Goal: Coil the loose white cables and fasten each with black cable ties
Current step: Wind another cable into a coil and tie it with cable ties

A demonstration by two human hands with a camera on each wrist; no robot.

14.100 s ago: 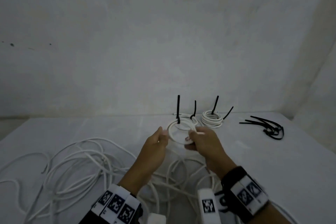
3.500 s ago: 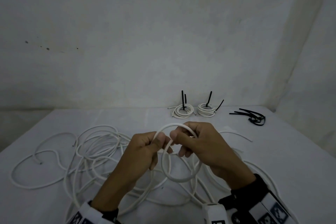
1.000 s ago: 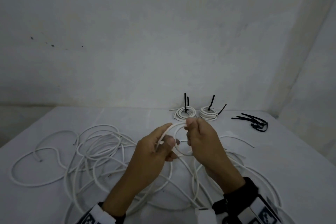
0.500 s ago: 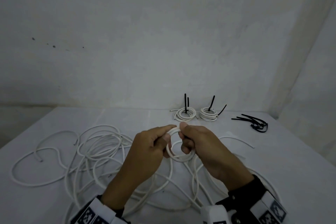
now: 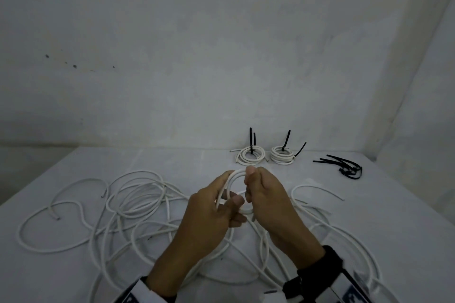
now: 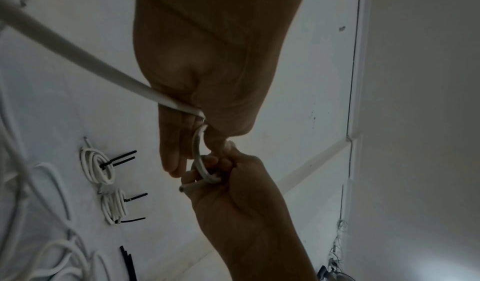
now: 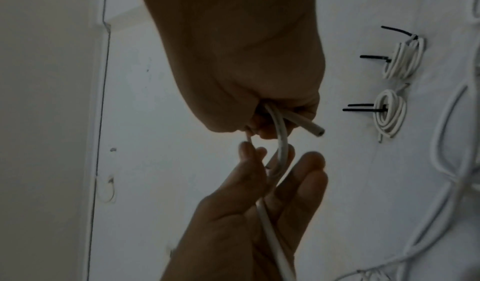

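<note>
Both hands are up over the middle of the table (image 5: 369, 204), working one small coil of white cable (image 5: 234, 177) between them. The left hand (image 5: 211, 214) has its thumb pressed on the near side of the loop with the fingers reaching round behind it; the cable's long tail runs back through this palm toward the wrist. The right hand (image 5: 268, 202) is clenched on the other side of the same loop, thumb on top. In the right wrist view one cut cable end (image 7: 318, 132) pokes out of that fist.

At the back of the table, near the wall, lie two finished coils side by side: the left finished coil (image 5: 250, 155) and the right finished coil (image 5: 282, 155). Each carries two black tie tails sticking up.

To their right, well apart, is a small bundle of loose black cable ties (image 5: 344, 167); I cannot count them singly.

Under and around the hands sprawls the tangle of loose white cable (image 5: 128, 204), several overlapping loops, with a few cut ends showing.
</note>
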